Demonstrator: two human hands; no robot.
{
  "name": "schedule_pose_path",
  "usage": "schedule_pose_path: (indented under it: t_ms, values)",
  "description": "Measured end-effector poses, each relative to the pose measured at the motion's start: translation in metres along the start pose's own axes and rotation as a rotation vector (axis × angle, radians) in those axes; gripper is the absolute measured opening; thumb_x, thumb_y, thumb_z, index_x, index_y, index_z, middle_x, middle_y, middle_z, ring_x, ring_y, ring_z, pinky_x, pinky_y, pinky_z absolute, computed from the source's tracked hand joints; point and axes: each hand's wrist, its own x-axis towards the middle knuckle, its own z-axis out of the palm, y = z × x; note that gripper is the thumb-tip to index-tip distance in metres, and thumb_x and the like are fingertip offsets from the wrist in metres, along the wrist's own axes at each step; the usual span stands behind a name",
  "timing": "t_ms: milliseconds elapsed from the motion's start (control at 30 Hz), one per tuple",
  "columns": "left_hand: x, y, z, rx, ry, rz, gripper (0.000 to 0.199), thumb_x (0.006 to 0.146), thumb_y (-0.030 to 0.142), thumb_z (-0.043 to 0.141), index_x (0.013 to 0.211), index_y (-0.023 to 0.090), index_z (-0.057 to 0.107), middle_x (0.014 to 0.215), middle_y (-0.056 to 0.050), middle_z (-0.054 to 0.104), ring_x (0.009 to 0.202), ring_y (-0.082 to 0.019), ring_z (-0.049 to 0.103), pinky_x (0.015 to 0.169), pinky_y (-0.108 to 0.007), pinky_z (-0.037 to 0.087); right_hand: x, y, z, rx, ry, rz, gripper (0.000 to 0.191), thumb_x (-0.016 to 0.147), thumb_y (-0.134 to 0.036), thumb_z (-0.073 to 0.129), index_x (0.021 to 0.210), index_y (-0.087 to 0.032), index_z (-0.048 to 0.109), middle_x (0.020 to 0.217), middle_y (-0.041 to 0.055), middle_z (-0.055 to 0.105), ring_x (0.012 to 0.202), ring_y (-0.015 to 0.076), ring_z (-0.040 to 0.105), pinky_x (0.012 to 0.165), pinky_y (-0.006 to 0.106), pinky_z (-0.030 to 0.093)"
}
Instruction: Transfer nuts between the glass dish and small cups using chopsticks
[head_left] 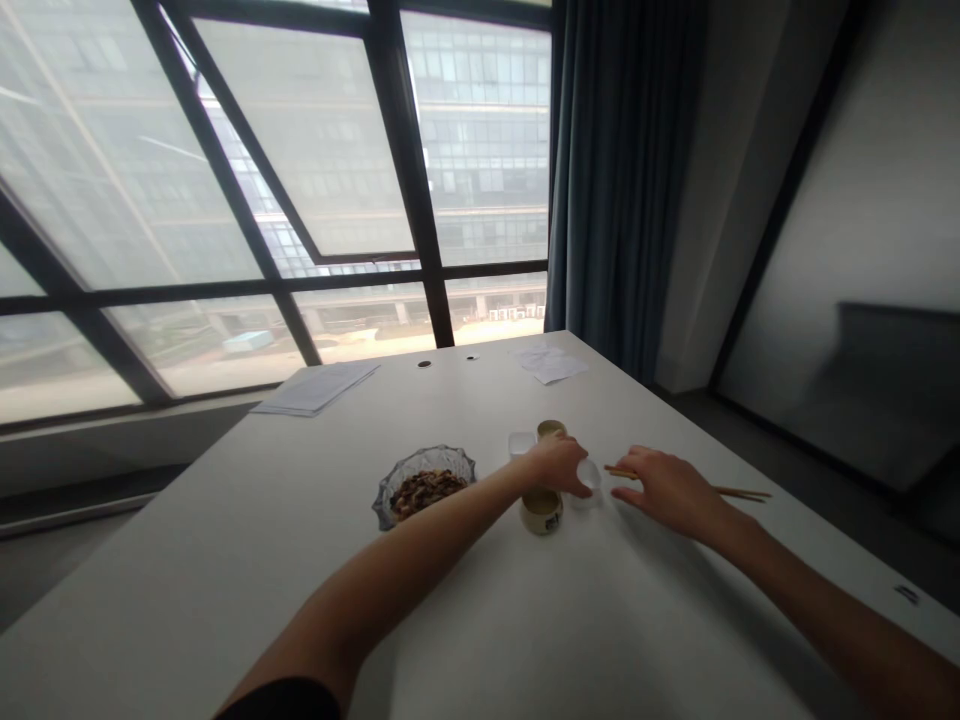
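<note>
My left hand [556, 464] reaches across the table, its thumb and fingers closed around the near side of a small clear plastic cup [589, 484]. Just right of it, my right hand [666, 488] grips a pair of wooden chopsticks [741, 494], which lie sideways through the fingers and stick out on both sides. A pale cup with dark markings [543, 514] stands under my left wrist, partly covered by it. Behind that hand are a second greenish cup [551, 427] and a squarish translucent container [520, 443]. What the clear cup contains cannot be made out.
A scalloped glass bowl [388, 490] with brown, dried-looking pieces [426, 492] sits left of the cups, partly behind my left forearm. Papers [319, 388] lie at the far left of the white table [247, 550], and a crumpled sheet [551, 362] at the far right. Windows stand beyond.
</note>
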Motion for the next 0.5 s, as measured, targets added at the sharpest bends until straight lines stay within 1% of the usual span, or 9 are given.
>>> schedule_pose_path:
  t_ms: [33, 100, 200, 267, 333, 400, 500]
  values:
    - [-0.004, -0.005, -0.002, 0.003, 0.005, -0.002, 0.034, 0.097, 0.037, 0.062, 0.126, 0.019, 0.061, 0.129, -0.010, 0.061, 0.110, -0.026, 0.063, 0.093, -0.048, 0.054, 0.003, 0.003, 0.006, 0.010, -0.020, 0.008, 0.023, 0.088, -0.040, 0.068, 0.105, -0.025, 0.074, 0.102, 0.0063, 0.069, 0.090, 0.0266, 0.069, 0.076, 0.034, 0.047]
    - [-0.015, -0.023, -0.010, 0.006, 0.039, -0.023, 0.038, 0.097, 0.038, 0.062, 0.129, 0.019, 0.059, 0.132, -0.011, 0.059, 0.113, -0.027, 0.062, 0.094, -0.049, 0.053, 0.008, 0.004, 0.017, 0.037, -0.029, 0.015, 0.028, 0.086, -0.042, 0.070, 0.110, -0.026, 0.072, 0.105, 0.0060, 0.068, 0.091, 0.0265, 0.069, 0.075, 0.033, 0.047]
    - [-0.032, -0.058, -0.022, 0.023, 0.099, -0.132, 0.038, 0.097, 0.037, 0.062, 0.131, 0.020, 0.058, 0.135, -0.011, 0.057, 0.114, -0.027, 0.061, 0.095, -0.049, 0.053, 0.017, -0.001, 0.026, 0.053, 0.000, -0.008, 0.050, 0.082, -0.048, 0.075, 0.126, -0.026, 0.065, 0.115, 0.0074, 0.065, 0.094, 0.0278, 0.069, 0.077, 0.034, 0.048]
    - [-0.039, -0.076, -0.022, 0.029, 0.089, -0.209, 0.039, 0.096, 0.037, 0.063, 0.130, 0.019, 0.058, 0.133, -0.011, 0.058, 0.112, -0.027, 0.062, 0.093, -0.049, 0.054, 0.027, -0.005, 0.028, 0.038, -0.006, -0.020, 0.066, 0.076, -0.052, 0.079, 0.134, -0.024, 0.060, 0.122, 0.0096, 0.061, 0.096, 0.0294, 0.069, 0.078, 0.035, 0.048]
    - [-0.042, -0.086, -0.015, 0.022, 0.055, -0.263, 0.038, 0.096, 0.036, 0.063, 0.129, 0.018, 0.058, 0.131, -0.011, 0.060, 0.110, -0.026, 0.063, 0.091, -0.048, 0.055, 0.038, -0.009, 0.030, 0.027, -0.050, -0.034, 0.075, 0.073, -0.051, 0.081, 0.138, -0.023, 0.056, 0.125, 0.0112, 0.058, 0.097, 0.0302, 0.069, 0.080, 0.035, 0.048]
    - [-0.042, -0.088, -0.004, 0.008, 0.032, -0.305, 0.037, 0.097, 0.036, 0.063, 0.128, 0.018, 0.059, 0.129, -0.011, 0.060, 0.108, -0.025, 0.063, 0.090, -0.047, 0.056, 0.047, -0.010, 0.031, 0.028, -0.101, -0.064, 0.070, 0.073, -0.047, 0.082, 0.136, -0.024, 0.058, 0.125, 0.0104, 0.058, 0.096, 0.0289, 0.069, 0.081, 0.034, 0.048]
    - [-0.041, -0.086, 0.010, -0.007, 0.036, -0.363, 0.036, 0.097, 0.036, 0.062, 0.128, 0.019, 0.059, 0.129, -0.011, 0.061, 0.108, -0.025, 0.064, 0.089, -0.046, 0.056, 0.055, -0.008, 0.031, 0.037, -0.141, -0.123, 0.057, 0.075, -0.040, 0.081, 0.128, -0.029, 0.064, 0.122, 0.0066, 0.059, 0.093, 0.0255, 0.069, 0.080, 0.032, 0.048]
